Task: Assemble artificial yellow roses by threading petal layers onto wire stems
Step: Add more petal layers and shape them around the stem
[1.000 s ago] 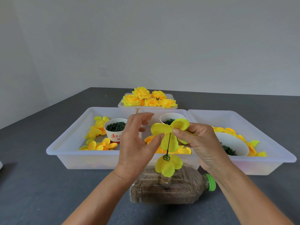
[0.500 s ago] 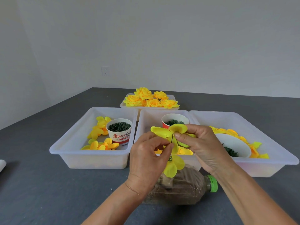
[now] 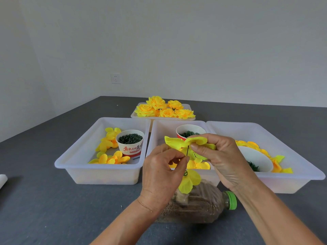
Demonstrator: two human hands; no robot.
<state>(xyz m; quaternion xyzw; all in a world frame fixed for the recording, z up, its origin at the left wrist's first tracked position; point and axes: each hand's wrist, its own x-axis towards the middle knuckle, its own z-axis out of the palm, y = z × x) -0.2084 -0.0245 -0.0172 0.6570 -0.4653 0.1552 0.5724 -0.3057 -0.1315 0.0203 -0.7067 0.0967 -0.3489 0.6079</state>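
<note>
In the left bin [image 3: 74,161] loose petal layers [image 3: 109,159] lie beside a paper cup [image 3: 130,143] of green pieces, unused. At centre, the left hand [image 3: 162,174] pinches the wire stem [image 3: 187,150] between thumb and forefinger, while the right hand [image 3: 219,156] pinches a yellow petal layer [image 3: 177,141] at the wire's tip. One layer [image 3: 189,183] already sits lower, above the bottle [image 3: 203,207]. Behind, finished roses [image 3: 164,109] fill a tray; this flower appears early, with several layers left.

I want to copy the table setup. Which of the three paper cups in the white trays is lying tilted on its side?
The white paper cup in the right-hand white plastic tray is tilted, its opening facing the camera. The other two stand upright.
</note>
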